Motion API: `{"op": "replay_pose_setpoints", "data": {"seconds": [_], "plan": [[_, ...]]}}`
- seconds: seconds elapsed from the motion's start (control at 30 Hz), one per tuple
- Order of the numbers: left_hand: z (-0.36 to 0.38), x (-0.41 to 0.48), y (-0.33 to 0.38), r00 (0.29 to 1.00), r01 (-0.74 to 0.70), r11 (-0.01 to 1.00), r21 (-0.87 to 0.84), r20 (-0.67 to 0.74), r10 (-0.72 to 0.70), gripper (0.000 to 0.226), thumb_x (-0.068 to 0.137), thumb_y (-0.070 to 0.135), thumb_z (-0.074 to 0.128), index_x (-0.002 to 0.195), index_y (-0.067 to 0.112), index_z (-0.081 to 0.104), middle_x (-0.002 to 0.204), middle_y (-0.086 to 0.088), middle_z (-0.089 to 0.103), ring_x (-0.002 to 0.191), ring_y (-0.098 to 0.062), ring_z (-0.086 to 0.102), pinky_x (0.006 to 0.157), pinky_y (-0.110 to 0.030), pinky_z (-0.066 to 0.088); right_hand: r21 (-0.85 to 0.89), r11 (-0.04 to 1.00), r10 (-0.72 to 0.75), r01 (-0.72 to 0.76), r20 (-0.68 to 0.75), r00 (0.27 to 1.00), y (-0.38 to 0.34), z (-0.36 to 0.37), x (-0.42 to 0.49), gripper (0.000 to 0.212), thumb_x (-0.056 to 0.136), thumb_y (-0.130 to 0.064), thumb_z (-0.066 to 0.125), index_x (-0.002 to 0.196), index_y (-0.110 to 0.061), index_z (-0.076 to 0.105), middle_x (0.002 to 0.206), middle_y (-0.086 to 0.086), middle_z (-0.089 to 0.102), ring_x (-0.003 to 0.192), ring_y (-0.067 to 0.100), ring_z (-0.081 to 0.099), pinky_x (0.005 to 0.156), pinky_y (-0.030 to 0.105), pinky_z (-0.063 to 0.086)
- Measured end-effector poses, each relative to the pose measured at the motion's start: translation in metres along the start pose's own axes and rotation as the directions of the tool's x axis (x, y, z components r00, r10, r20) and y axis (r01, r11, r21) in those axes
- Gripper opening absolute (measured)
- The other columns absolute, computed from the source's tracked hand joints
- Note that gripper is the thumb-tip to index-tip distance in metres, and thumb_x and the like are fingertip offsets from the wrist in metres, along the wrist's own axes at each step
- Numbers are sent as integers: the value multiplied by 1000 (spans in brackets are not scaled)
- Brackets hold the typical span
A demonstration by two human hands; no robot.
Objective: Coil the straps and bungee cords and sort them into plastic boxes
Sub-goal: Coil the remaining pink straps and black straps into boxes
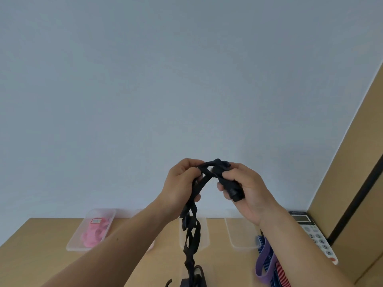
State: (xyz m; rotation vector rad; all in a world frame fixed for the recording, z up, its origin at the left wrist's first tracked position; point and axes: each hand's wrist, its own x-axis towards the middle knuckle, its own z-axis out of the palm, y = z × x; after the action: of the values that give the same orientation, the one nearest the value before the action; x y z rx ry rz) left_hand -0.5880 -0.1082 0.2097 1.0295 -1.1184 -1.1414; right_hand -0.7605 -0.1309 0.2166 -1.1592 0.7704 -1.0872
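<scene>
Coiling step: left hand (182, 183) and right hand (246, 187) each had a grip on the black strap (192, 230). Next, I judged: wind the hanging tail, then box it.

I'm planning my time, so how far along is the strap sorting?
Done: a pink strap lies coiled in the left box. In hand: the left hand and right hand grip the black strap, most of it hanging uncoiled. Left: that strap, plus the purple and striped bands lying loose on the table.
</scene>
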Motion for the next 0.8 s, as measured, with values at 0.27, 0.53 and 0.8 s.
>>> {"op": "replay_pose_setpoints", "data": {"seconds": [0.27,0.53,0.8], "plan": [[-9,-3,6,999,12,997,-73,-50,-16,19,65,13,47,78,14,61,58,-8,47,46,-21,38,43,-27,37,-105,977,210,-188,271,939,2,-9,-7,33,71,-25,81,102,-17,74,81,10,62,59,14,45,48,20,30],[-20,-13,-4,928,239,967,92,272,-255,49,77,48,60,89,0,61,55,-3,33,46,-21,32,48,-27,35,-144,979,156,-143,85,984,7,-5,-5,21,80,-32,68,77,-16,55,66,-1,42,56,13,35,51,26,28],[-27,-17,1,904,175,974,146,369,-218,34,75,40,64,88,9,63,90,-13,66,76,-29,66,67,-42,54,-220,974,101,-47,241,965,8,-9,-6,30,81,-24,60,103,-10,76,73,1,58,58,10,45,51,25,34]]}}
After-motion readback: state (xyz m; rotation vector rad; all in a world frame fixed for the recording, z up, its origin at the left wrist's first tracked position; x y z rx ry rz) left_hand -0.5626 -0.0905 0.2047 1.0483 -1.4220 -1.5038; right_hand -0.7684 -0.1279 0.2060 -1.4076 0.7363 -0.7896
